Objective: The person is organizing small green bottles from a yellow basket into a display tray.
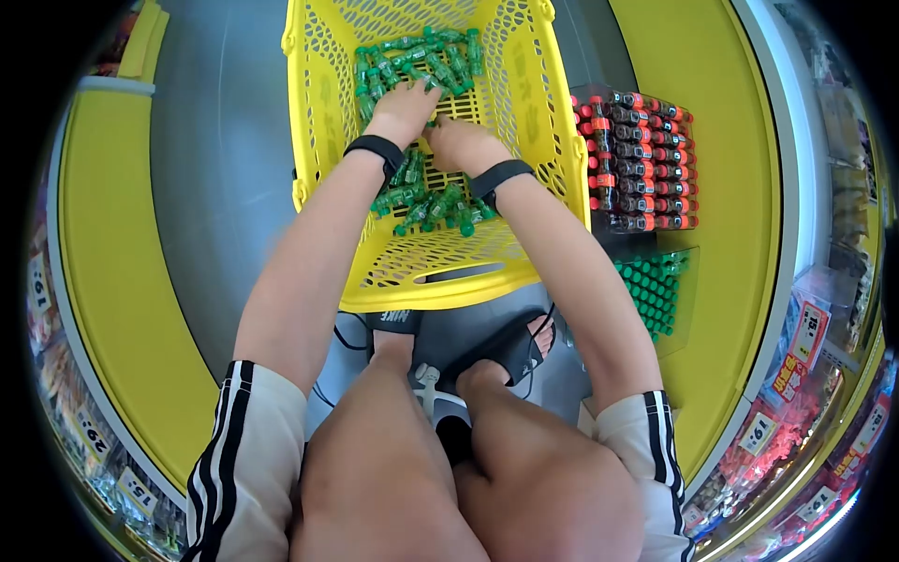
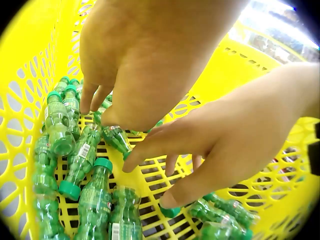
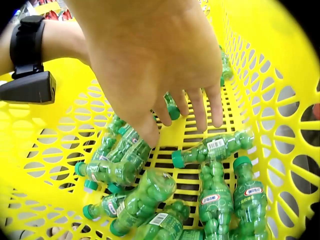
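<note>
Several small green bottles (image 1: 445, 208) with green caps, filled with round green balls, lie loose in a yellow basket (image 1: 309, 122). My left hand (image 1: 405, 112) reaches over the group at the far side, its fingers pointing down just above a bottle (image 2: 116, 137). My right hand (image 1: 464, 145) is beside it, fingers spread and bent slightly downward. In the left wrist view the right thumb lies right at a green cap (image 2: 170, 212). Below the right hand in the right wrist view lies another bottle (image 3: 215, 148) on its side. Part of each palm is hidden.
Right of the basket, dark bottles with red caps (image 1: 646, 159) are stacked in a clear box, beside a clear box of green-capped bottles (image 1: 653, 292). Yellow shelf ledges (image 1: 103, 234) flank the floor. Sandalled feet (image 1: 510, 351) stand just below the basket.
</note>
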Motion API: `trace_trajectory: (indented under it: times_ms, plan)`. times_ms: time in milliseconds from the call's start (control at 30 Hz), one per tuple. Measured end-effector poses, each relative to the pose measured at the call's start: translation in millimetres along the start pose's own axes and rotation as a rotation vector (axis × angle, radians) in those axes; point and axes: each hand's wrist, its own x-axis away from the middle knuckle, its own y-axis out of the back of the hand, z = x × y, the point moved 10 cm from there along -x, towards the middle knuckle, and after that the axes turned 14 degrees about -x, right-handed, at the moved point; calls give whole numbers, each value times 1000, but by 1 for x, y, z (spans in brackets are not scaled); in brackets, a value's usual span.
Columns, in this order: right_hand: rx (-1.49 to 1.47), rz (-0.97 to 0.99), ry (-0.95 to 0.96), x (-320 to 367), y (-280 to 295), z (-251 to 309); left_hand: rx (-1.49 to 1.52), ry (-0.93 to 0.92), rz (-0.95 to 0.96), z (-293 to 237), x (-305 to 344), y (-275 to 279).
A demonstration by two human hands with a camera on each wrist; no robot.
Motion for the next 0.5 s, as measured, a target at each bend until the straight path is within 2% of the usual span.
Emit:
trace_trajectory:
  times_ms: [67,133,167,200,267,367,500]
  plan:
    - [7,-43,38,-3,-4,1,-18,-4,-40,4,-1,2]
    - [19,-112,64,-6,-3,4,88,-3,-42,6,2,5]
    - [11,-134,58,-8,-3,4,127,38,-103,8,5,11]
    - [6,-134,58,-7,-1,5,124,35,-99,7,4,13]
    - [-3,-90,43,-6,3,5,38,38,119,5,0,-2]
    - [1,-116,60,-3,8,4,61,35,18,11,4,-15]
    - [-103,-180,92,-5,13,-1,-32,29,48,10,14,-4]
